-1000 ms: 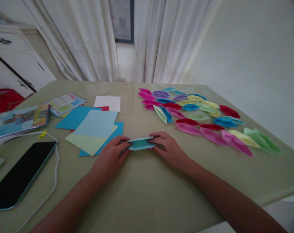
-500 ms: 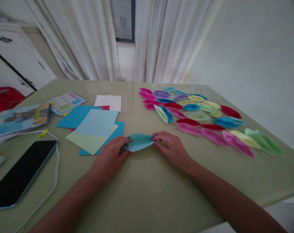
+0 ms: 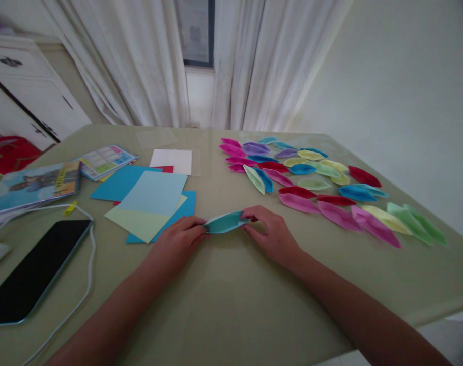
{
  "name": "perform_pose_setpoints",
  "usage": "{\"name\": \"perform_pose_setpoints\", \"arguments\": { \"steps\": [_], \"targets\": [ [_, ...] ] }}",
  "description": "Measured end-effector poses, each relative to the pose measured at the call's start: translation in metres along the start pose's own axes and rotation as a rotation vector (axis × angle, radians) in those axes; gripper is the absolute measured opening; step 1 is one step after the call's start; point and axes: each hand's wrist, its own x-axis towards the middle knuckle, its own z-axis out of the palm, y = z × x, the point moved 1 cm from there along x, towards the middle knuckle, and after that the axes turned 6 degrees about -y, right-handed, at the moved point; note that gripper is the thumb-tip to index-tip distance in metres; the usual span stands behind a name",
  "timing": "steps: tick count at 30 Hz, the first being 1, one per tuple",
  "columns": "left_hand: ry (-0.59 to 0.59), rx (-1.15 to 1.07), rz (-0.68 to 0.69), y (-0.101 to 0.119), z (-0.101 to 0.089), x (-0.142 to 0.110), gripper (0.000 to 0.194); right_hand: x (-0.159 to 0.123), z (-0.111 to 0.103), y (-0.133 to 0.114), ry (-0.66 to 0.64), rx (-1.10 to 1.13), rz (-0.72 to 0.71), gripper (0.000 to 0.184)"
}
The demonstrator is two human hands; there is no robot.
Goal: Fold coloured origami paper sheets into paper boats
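A light blue folded paper boat (image 3: pixel 224 223), narrow with pointed ends, is held between my two hands just over the table. My left hand (image 3: pixel 181 235) pinches its left end, the fingers closed on the paper. At the opposite end, the thumb and fingers of my right hand (image 3: pixel 267 229) grip the tip. The hollow between the boat's long sides faces me. Left of my left hand lie loose square sheets: a pale blue sheet (image 3: pixel 154 192) over a pale green sheet (image 3: pixel 138 223), with darker blue sheets (image 3: pixel 117 183) around them.
Rows of folded paper boats (image 3: pixel 300 204) in many colours cover the right side of the table (image 3: pixel 231 305). A smartphone (image 3: pixel 36 269), a white cable (image 3: pixel 91 259) and a picture book (image 3: pixel 33 188) lie at left. A white sheet (image 3: pixel 172 160) rests farther back.
The paper boat tilted to show its broad side half a second ago, then turned back so its hollow shows. Both hands keep hold of its ends, with small finger shifts.
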Motion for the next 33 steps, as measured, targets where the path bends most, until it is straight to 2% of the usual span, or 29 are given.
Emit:
{"name": "perform_pose_setpoints", "arguments": {
  "steps": [3, 6, 8, 12, 18, 22, 26, 33],
  "targets": [
    [-0.01, 0.069, 0.036, 0.0, 0.001, -0.001, 0.031, -0.001, 0.0, -0.001, -0.004, -0.028, 0.01, 0.023],
    [-0.014, 0.055, 0.022, 0.002, 0.002, -0.001, 0.029, 0.0, 0.0, -0.003, -0.031, -0.042, 0.007, 0.017],
    [-0.001, 0.019, -0.017, 0.005, 0.002, 0.0, 0.032, 0.001, 0.0, -0.006, -0.055, -0.044, 0.0, 0.012],
    [0.05, -0.097, -0.114, 0.012, 0.002, 0.002, 0.032, 0.002, 0.001, -0.012, -0.093, -0.052, 0.003, 0.016],
    [0.104, -0.199, -0.152, 0.018, 0.002, 0.005, 0.035, -0.001, 0.004, -0.014, -0.084, -0.133, 0.021, 0.019],
    [0.119, -0.115, -0.102, 0.017, 0.005, 0.004, 0.036, -0.004, 0.007, -0.01, -0.062, -0.212, 0.006, 0.017],
    [0.134, -0.061, -0.062, 0.017, 0.006, 0.003, 0.027, -0.006, 0.009, -0.009, -0.035, -0.282, -0.023, 0.016],
    [-0.006, 0.006, 0.048, 0.01, -0.002, 0.003, 0.022, -0.002, 0.007, -0.014, -0.137, -0.376, -0.081, 0.018]
  ]
}}
